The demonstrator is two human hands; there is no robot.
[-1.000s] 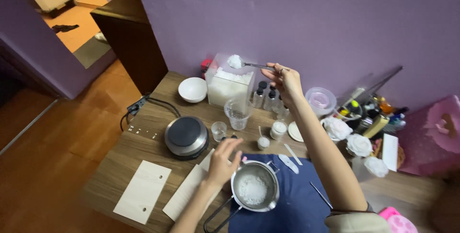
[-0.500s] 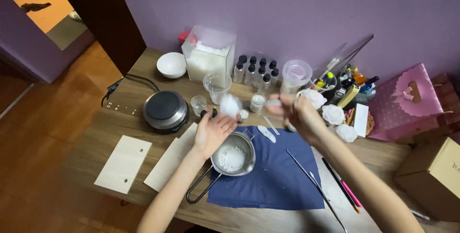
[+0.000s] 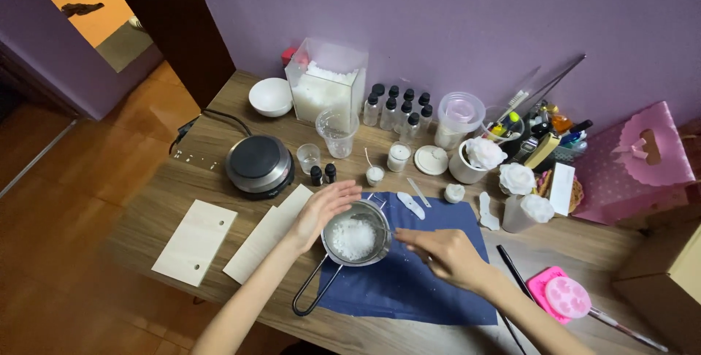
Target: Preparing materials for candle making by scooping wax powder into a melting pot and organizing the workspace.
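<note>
A home, with one corner set up for craft work. Wooden worktop (image 3: 182,180) pushed against a purple-painted wall (image 3: 438,12); warm wood floor (image 3: 66,216) to its left, a doorway (image 3: 95,12) beyond opening onto another room. On the worktop, a small electric hot plate (image 3: 258,164), not a kitchen stove, plugged into a power strip (image 3: 191,156) left of it. Right of the hot plate: a clear box of white flakes (image 3: 323,85), rows of small black-capped bottles (image 3: 398,107), white flower-shaped pieces (image 3: 517,178), a pink mould (image 3: 564,296). A pink gift bag (image 3: 642,158) and a cardboard box (image 3: 668,282) sit far right of the hot plate.
</note>
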